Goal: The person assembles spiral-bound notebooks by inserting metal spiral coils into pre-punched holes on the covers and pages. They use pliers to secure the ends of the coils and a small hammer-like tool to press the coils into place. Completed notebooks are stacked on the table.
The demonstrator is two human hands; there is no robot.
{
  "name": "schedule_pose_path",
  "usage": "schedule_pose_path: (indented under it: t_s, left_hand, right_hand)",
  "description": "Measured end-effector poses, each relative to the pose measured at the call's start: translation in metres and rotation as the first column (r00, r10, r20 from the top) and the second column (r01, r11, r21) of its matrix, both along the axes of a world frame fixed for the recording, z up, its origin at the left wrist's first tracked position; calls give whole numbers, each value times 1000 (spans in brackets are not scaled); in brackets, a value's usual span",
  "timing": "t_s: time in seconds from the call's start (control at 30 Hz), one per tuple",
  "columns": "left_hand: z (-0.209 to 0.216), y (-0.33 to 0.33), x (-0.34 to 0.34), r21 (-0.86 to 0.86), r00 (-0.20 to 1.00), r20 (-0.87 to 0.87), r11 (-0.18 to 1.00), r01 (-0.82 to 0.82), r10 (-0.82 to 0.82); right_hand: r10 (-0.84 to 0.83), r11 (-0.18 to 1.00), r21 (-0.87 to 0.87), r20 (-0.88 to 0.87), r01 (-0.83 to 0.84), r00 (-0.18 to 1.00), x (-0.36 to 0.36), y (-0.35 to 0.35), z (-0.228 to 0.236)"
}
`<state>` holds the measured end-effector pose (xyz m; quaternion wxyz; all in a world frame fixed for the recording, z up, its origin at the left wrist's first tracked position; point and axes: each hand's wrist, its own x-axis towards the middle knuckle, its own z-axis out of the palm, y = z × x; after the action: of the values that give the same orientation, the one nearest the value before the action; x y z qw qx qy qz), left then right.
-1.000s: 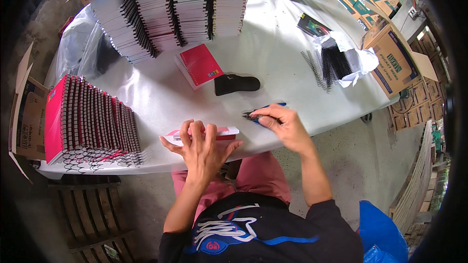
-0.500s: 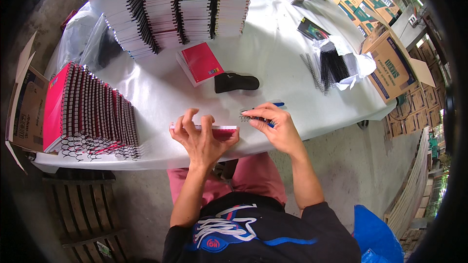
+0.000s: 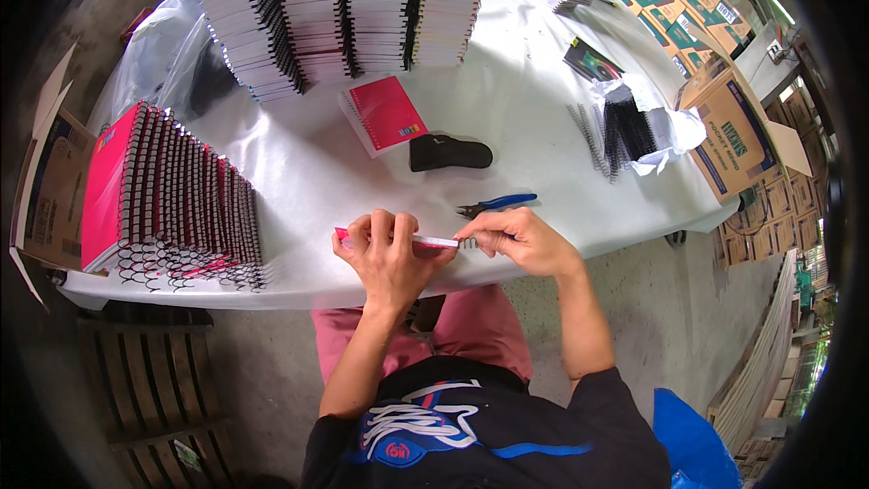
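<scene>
My left hand (image 3: 391,249) is closed round a small red-covered notebook (image 3: 436,242), held edge-up near the table's front edge. A dark spiral coil (image 3: 468,243) sticks out from the notebook's right end. The thumb and fingers of my right hand (image 3: 525,243) pinch the free end of this coil. Just beyond my right hand, a pair of blue-handled cutting pliers (image 3: 498,204) lies on the table. Farther back is a black pouch-like object (image 3: 450,153), touching the corner of another red spiral notebook (image 3: 389,113).
Bound red notebooks stand in a stack (image 3: 172,199) at left, beside an open carton (image 3: 56,190). Tall notebook stacks (image 3: 380,9) rise at the back. Loose black coils (image 3: 626,127) lie in white wrapping near a carton (image 3: 729,131) at right. A white cloth covers the table (image 3: 317,190).
My right hand has let go of the pliers, which now lie on the table, and has taken the coil's end. My left hand and the notebook have shifted slightly right.
</scene>
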<state>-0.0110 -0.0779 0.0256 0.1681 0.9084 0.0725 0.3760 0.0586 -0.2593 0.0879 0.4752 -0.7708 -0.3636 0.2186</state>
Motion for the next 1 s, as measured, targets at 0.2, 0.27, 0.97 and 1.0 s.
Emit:
schedule_pose_path:
  t_s: [0.2,0.27,0.97,1.0]
  left_hand:
    - [1,-2,1,-37,1000,-8,999,-10,10]
    - [6,-5,2,-62,998,-59,997,-38,35]
    - [13,9,2,-6,997,33,998,68,-68]
    - [12,8,2,-11,997,27,997,70,-70]
  right_hand:
    - [-139,989,43,-114,144,984,-11,7,1]
    - [-213,974,72,-28,215,977,-15,11,-1]
    - [-212,977,63,337,203,917,-7,29,1]
    - [-256,966,133,394,221,883,-14,33,-4]
